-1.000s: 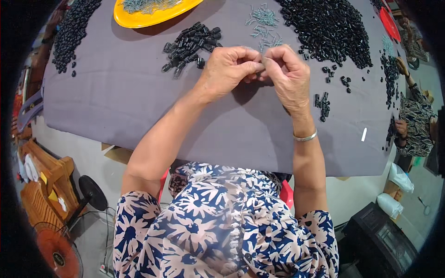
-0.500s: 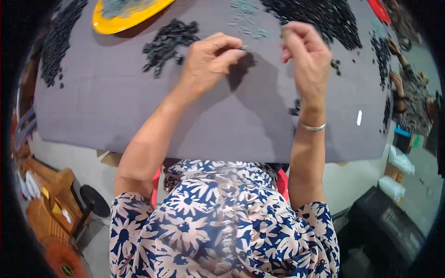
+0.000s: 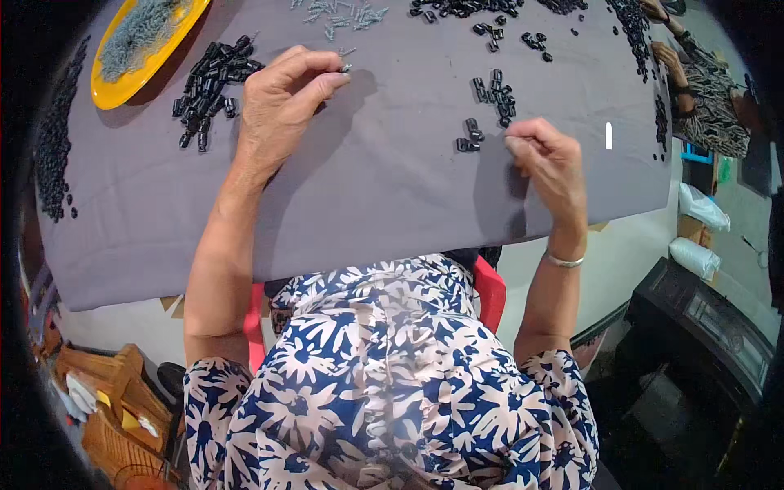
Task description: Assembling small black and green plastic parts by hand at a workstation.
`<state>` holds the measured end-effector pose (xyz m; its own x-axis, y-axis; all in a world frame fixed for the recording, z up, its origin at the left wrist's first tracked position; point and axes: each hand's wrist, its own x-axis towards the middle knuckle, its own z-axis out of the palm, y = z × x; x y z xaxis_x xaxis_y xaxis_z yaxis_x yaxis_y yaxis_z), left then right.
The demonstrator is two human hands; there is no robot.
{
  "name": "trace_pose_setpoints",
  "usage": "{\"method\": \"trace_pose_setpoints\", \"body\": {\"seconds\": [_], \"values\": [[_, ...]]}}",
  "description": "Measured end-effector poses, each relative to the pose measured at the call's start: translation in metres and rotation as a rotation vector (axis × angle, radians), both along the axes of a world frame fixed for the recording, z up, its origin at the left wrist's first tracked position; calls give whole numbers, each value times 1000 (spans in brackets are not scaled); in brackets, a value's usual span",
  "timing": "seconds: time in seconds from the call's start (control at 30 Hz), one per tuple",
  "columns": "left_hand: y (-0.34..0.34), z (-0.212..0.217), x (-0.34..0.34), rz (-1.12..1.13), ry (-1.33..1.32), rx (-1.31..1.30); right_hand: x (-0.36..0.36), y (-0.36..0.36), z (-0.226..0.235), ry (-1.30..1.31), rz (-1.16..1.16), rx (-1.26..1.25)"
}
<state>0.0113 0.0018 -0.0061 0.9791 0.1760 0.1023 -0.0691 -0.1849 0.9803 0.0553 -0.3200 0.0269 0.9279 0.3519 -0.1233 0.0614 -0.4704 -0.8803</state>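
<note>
The bench (image 3: 384, 188), draped in grey cloth, spreads beneath both hands. Beyond the left hand sits a yellow tray (image 3: 110, 77) heaped with small grey parts, and just to that hand's left lies a pile of black clips (image 3: 208, 86). Ahead of it, toward the far edge, is a scatter of small grey screws (image 3: 339, 14). A smaller group of black clips (image 3: 490, 90) lies just ahead of the right hand, with two more clips (image 3: 468, 137) right by its fingertips.

The left hand (image 3: 278, 102) is curled, its thumb and forefinger pinched on a small grey screw (image 3: 345, 68) at the tips. The right hand (image 3: 551, 163) is loosely curled, fingertips down on the cloth beside the two clips; whether it has one in its grip I cannot tell.

By my judgement this is the fetching step of an assembly: one hand has its screw, the other is gathering a clip. The next move would call for a firm pinch on one clip and bringing both hands together.

A second ago the hands met at the middle of the bench, fingertips joined over a piece. Half a second ago they had parted, and now they are well apart, each near its own supply.
</note>
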Motion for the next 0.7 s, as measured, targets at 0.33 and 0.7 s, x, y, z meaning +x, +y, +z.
{"method": "trace_pose_setpoints", "body": {"seconds": [0.33, 0.7], "values": [[-4, -2, -1, -64, -67, 39, 7, 56, 6, -387, 142, -267], [-8, 0, -2, -32, -83, -22, 16, 112, 11, -168, 169, 199]]}}
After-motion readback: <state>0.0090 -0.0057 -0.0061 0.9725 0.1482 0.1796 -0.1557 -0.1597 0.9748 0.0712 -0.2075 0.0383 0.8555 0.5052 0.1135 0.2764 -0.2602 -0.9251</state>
